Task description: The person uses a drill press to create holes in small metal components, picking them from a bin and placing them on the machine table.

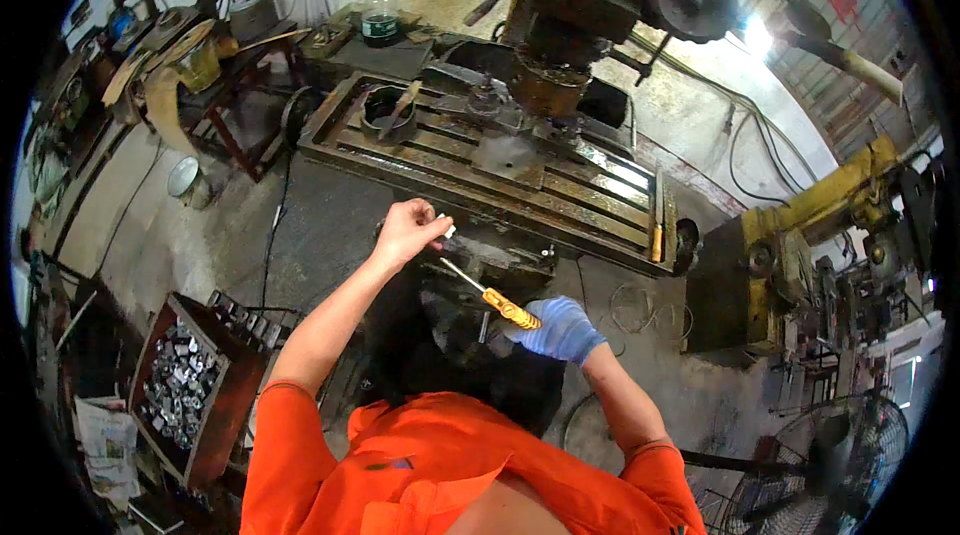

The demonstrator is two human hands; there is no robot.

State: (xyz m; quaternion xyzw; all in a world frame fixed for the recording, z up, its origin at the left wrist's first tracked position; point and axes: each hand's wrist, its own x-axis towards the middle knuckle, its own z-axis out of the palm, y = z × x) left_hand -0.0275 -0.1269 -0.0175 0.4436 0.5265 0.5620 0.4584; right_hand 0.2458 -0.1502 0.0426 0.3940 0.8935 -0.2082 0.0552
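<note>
My left hand (408, 233) is bare and closed, pinching a small pale metal part (446, 226) between thumb and fingers. Most of that part is hidden by the fingertips. My right hand (562, 330), in a blue-and-white glove, grips the ribbed yellow handle of a screwdriver-like tool (510, 308). Its thin metal shaft slants up and left, and the tip sits just below the left hand, apart from the pale part. Both hands are in front of the near edge of a slotted machine table (400, 170).
A machine head (550, 45) stands over the table, where a pot with a brush (388, 115) rests. A wooden box of metal parts (185, 385) lies at lower left. A large fan (820, 465) is at lower right, below a yellow machine (740, 275).
</note>
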